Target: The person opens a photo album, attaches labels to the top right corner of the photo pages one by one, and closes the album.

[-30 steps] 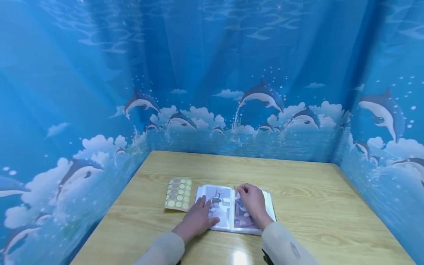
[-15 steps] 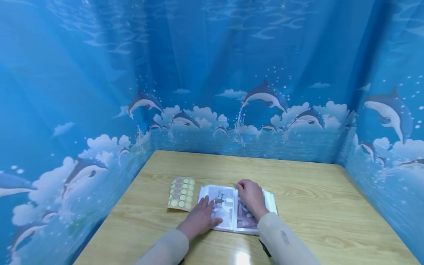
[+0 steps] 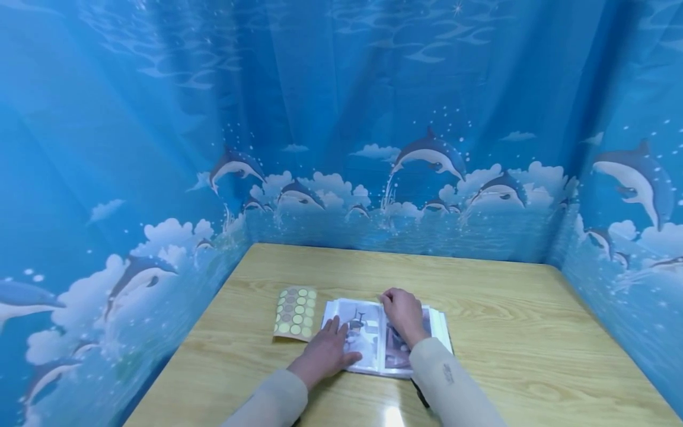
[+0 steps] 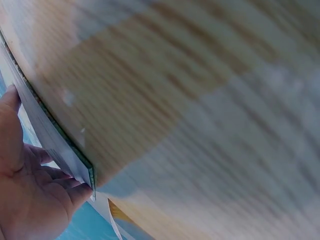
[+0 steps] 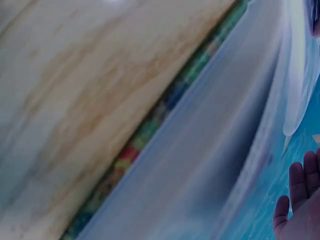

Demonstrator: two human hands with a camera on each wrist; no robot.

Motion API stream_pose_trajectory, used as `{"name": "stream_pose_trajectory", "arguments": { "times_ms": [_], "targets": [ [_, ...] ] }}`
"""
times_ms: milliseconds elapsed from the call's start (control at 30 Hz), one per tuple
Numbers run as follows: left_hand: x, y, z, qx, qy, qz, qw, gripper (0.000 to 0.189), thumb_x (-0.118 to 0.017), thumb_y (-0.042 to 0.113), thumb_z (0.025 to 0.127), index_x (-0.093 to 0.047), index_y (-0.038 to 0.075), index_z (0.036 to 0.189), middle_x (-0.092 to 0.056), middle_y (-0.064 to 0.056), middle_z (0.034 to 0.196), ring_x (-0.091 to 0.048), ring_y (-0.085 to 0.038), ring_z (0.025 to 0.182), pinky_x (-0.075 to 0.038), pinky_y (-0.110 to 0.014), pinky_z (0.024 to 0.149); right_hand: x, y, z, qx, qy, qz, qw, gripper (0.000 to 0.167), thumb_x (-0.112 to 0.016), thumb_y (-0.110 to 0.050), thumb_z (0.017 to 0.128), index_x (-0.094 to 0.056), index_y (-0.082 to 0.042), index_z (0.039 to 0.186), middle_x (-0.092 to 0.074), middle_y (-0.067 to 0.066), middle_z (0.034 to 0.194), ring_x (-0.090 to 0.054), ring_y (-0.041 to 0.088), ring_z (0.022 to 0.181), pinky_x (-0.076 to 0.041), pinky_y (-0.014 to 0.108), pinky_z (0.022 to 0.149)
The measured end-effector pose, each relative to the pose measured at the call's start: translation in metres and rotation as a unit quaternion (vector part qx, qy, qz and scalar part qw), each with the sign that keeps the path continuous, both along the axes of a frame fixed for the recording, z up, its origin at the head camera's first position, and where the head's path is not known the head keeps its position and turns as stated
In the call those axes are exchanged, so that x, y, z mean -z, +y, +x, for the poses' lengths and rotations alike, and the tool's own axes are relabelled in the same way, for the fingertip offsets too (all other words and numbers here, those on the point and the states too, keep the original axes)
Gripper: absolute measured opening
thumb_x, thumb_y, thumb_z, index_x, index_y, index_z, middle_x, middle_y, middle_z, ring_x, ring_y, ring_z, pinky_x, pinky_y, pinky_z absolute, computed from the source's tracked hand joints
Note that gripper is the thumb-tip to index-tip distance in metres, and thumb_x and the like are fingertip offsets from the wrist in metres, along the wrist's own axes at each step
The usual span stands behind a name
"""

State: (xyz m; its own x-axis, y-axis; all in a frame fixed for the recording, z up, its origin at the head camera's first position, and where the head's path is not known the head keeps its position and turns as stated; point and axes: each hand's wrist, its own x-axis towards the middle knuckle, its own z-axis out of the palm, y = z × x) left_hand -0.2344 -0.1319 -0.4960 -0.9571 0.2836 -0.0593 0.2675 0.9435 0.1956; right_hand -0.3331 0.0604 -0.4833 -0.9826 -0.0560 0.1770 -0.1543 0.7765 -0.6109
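An open photo album (image 3: 381,362) with picture pages in clear sleeves lies on the table. My left hand (image 3: 324,351) rests on its left page with fingers spread; the left wrist view shows the hand (image 4: 42,195) along the edge of the album (image 4: 55,132). At the top of the spine, my right hand (image 3: 405,313) pinches a small yellowish piece, seemingly a round sticker, mostly hidden by the fingertips. In the right wrist view, the other fingers of this hand (image 5: 305,200) extend beyond the page edges. To the album's left lies a sheet of round yellow stickers (image 3: 296,313).
The wooden table (image 3: 512,332) extends to both sides and behind the album. Blue curtains (image 3: 341,107) printed with dolphins surround its back and sides. A lifted clear page (image 5: 250,185) curves above the album's colourful cover edge (image 5: 132,155).
The head view has turned slightly, moving everything a little rightward. My right hand stays at the top of the spine while its forearm swings slightly left. The left hand keeps its place on the page.
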Motion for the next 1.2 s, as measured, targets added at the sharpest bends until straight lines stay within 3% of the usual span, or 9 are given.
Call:
{"name": "stream_pose_trajectory", "arguments": {
  "times_ms": [467,967,1200],
  "targets": [
    [-0.004,0.002,0.004,0.0,0.003,-0.005,1.0,0.084,-0.055,0.06,0.093,-0.04,-0.002,0.148,-0.029,-0.028,0.154,-0.033,-0.043,0.14,-0.029,-0.05,0.116,0.009,-0.004,0.002,0.008,-0.015,0.015,0.9997,0.02,-0.064,-0.029,0.096,-0.075,-0.013,0.098,-0.072,0.0,0.088,-0.065,0.024,0.084,-0.046,0.052,0.093],
    [0.003,0.001,0.0,-0.003,0.006,-0.019,0.9998,0.084,-0.053,0.061,0.093,-0.041,-0.002,0.148,-0.03,-0.028,0.155,-0.032,-0.043,0.141,-0.029,-0.049,0.116,0.02,-0.015,0.004,-0.018,0.027,0.042,0.9986,0.016,-0.066,-0.024,0.094,-0.076,-0.012,0.092,-0.072,0.001,0.084,-0.066,0.025,0.082,-0.047,0.047,0.082],
    [0.004,0.0,0.0,0.002,0.012,-0.021,0.9997,0.084,-0.054,0.061,0.093,-0.041,-0.002,0.147,-0.031,-0.028,0.154,-0.033,-0.042,0.14,-0.03,-0.048,0.116,0.021,-0.017,0.004,-0.018,0.026,0.047,0.9984,0.016,-0.067,-0.026,0.094,-0.076,-0.012,0.093,-0.073,0.001,0.086,-0.066,0.026,0.085,-0.047,0.047,0.083]
  ]
}}
